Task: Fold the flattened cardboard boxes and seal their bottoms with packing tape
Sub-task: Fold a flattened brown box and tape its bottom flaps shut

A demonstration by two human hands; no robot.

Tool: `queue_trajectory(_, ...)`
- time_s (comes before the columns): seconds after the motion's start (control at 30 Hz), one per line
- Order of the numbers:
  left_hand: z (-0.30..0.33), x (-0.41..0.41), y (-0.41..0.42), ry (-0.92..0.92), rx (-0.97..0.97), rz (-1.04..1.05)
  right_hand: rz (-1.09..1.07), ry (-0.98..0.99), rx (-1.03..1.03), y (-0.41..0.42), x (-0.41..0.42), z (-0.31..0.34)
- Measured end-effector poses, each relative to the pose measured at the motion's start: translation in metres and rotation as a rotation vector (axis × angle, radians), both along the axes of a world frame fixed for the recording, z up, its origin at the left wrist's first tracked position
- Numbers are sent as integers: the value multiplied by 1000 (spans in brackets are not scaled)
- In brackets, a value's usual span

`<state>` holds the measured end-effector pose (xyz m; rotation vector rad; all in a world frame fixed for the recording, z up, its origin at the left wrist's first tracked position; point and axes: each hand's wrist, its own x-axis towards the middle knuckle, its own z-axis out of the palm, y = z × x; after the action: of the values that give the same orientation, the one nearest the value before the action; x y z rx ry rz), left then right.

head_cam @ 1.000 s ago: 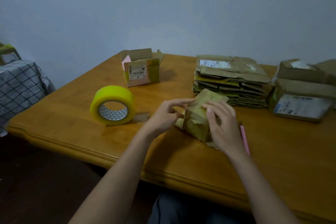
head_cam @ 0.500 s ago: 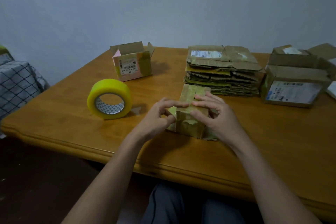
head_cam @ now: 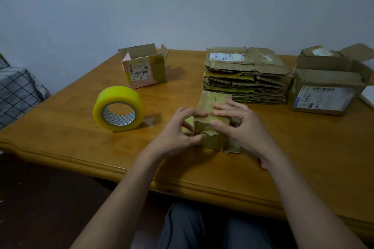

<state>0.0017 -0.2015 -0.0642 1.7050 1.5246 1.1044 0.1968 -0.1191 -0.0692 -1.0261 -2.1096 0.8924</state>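
Box of small brown tape-covered cardboard (head_cam: 212, 125) on wooden table (head_cam: 303, 163), near front edge | left hand (head_cam: 178, 133) curled fingers grip its left side | right hand (head_cam: 240, 125) straight fingers press top | yellow tape roll (head_cam: 118, 111) left, apart | flattened cardboard stack (head_cam: 244, 75) just behind | open labelled box (head_cam: 144, 65) far left.

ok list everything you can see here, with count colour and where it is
small box: 1, brown with yellowish tape, table centre, between both hands
tape roll: 1, yellow, standing on edge left of the small box
open box: 1, brown and pink with a label, far left of the table
flat cardboard stack: 1 pile, brown, behind the small box
labelled boxes: 2 at least, brown, far right
table: 1, orange-brown wood
checked cloth: 1, dark grid on grey, left edge
left hand: 1, fingers on the small box's left side
right hand: 1, fingers pressing its top
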Motion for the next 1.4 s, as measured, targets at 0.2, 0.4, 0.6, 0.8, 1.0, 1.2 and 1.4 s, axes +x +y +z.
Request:
queue_trajectory(0.2, -6, 9, 5, 18, 71, 114, 11, -18, -23, -2, 0, 3)
queue_trajectory(0.4, -10, 13, 9, 49, 158, 112, 46, -5, -45, 0, 2, 0)
queue_trajectory(0.6, -9, 7, 7, 29, 106, 72, 48, -43, -17, 1, -1, -6)
queue_trajectory(0.8, -3, 6, 7, 1, 59, 53, 54, -12, 43, -5, 0, 0)
queue_trajectory(1.0, -10, 12, 12, 79, 213, 143, 80, -20, -16, 3, 4, -3)
queue_trajectory(1.2, -9, 13, 14, 207, 203, 235, 123, -76, 8, 5, 0, 7)
queue_trajectory(1.4, 16, -17, 14, 157, 55, 193, -8, 100, -137, 1, -3, 30)
